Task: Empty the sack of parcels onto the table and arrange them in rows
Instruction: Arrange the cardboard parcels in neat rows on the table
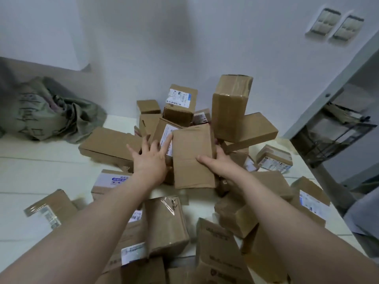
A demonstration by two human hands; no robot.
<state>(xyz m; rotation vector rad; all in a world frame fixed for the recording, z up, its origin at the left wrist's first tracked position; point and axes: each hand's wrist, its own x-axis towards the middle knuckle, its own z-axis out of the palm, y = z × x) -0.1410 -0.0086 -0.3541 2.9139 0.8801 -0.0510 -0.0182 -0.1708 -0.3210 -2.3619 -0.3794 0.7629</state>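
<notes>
Head view: right hand (220, 158) has its grip closed on a plain carton (192, 156) at frame centre, left hand (150, 158) spread beside it, parcels heaped unsorted on the white tabletop (41, 171), slack sack (47, 111) upper left.

1. Pale surface (41, 173), faint seams running across it.
2. Brown cardboard parcels (168, 222) heaped loosely over centre and near edge, none in rows.
3. Crumpled green sack (51, 113) lies far left, apart from heap.
4. One labelled parcel (274, 158) sits alone at right.

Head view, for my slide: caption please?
Both hands lift a cardboard parcel from the unsorted pile; sack lies emptied.
</notes>
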